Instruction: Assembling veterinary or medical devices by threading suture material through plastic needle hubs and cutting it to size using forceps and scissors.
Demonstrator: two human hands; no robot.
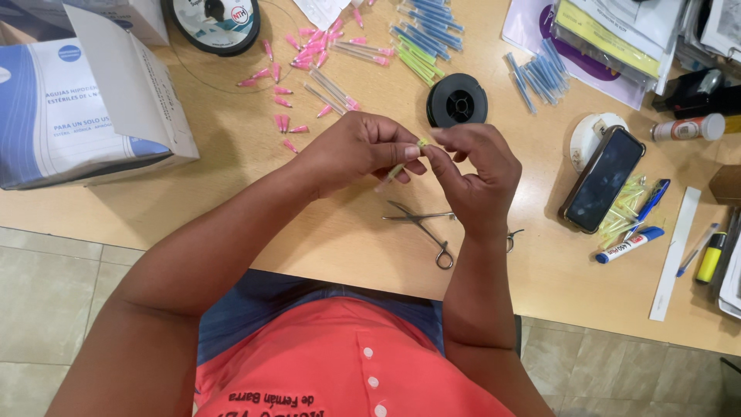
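Note:
My left hand (356,148) pinches a small yellow-green capped needle (400,165) over the wooden table (231,193). My right hand (475,170) meets it, fingertips touching the needle's upper end at its yellow-green hub. A thin clear sheath sticks out below my left fingers. Metal scissor-like forceps (423,224) lie on the table just beneath both hands.
Pink capped needles (309,58) are scattered at the back, with green (417,58) and blue ones (536,76) beside them. A black spool (457,100), a phone (602,177), markers (629,245), a white-and-blue box (77,108) and stacked papers (617,35) surround the hands.

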